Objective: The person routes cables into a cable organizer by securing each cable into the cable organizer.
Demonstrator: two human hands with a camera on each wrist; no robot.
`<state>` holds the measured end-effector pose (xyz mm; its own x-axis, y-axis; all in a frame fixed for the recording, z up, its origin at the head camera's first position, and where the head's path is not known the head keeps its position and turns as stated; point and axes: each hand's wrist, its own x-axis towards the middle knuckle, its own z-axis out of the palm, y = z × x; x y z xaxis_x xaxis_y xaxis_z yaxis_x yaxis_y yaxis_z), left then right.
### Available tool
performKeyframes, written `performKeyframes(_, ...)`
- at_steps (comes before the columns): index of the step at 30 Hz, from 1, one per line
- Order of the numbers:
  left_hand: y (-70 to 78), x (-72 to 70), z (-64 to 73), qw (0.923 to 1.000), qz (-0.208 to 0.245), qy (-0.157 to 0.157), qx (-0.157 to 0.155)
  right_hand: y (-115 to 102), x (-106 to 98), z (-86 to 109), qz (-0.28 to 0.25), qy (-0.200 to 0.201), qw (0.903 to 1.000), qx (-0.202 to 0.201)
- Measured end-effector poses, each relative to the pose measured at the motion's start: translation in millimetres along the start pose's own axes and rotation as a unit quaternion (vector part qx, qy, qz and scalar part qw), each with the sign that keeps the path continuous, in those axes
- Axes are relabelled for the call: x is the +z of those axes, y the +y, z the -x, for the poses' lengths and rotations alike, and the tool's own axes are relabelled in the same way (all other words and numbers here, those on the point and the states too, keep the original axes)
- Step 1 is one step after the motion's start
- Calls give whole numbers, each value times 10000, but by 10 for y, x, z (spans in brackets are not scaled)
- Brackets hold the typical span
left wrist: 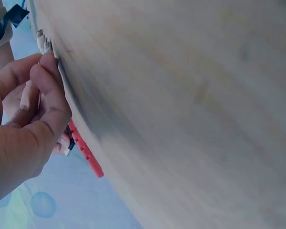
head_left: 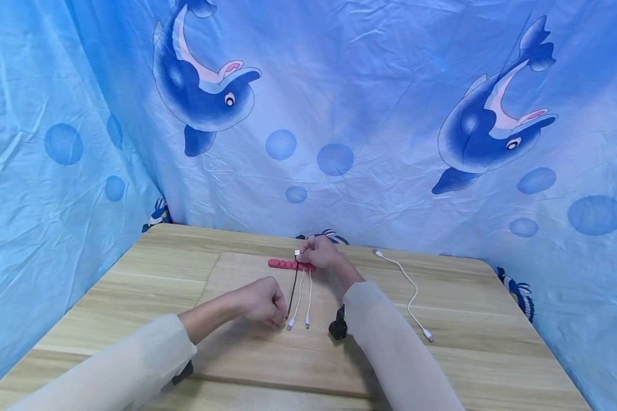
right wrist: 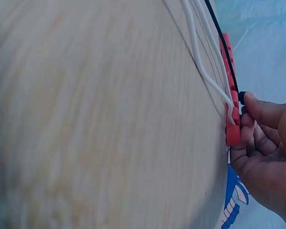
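Observation:
A black USB cable [head_left: 293,291] is stretched between both hands. At its far end my right hand [head_left: 320,253] pinches the black plug [right wrist: 242,98] with its metal tip, just over a red cable holder [head_left: 281,264]. My left hand [head_left: 263,302] holds the near end between thumb and fingertips, which hide that connector. Two white cables [head_left: 310,291] run from the holder's right part toward me, their near connectors [head_left: 291,323] lying beside the left fingertips. In the right wrist view, the fingers of the right hand touch the back of the red holder [right wrist: 233,133].
Another white cable [head_left: 413,291] lies curved on the table at the right. Under the holder is a thin wooden board [head_left: 288,365] on the wood-grain table [head_left: 473,319]. A blue dolphin-print curtain [head_left: 308,114] hangs behind and at the sides.

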<state>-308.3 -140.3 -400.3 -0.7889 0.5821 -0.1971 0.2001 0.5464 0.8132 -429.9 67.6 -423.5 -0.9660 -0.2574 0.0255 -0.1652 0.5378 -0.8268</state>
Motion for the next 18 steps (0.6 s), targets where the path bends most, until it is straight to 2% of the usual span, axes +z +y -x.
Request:
performKeyframes(3, -12, -19, -35, 9998, -73, -137, 120, -14, 20, -11, 179, 81, 9998, 16)
performKeyframes(7, -16, -58, -70, 9997, -47, -223, 55, -68, 46, -16, 350, 198, 9992, 28)
performKeyframes(12, -23, -81, -85, 9996, 159, -190, -101, -104, 47, -22, 325, 264, 9990, 134)
performKeyframes(18, -33, -56, -73, 9992, 291, -237, -163, -54, 11, -5, 139, 79, 9990, 409)
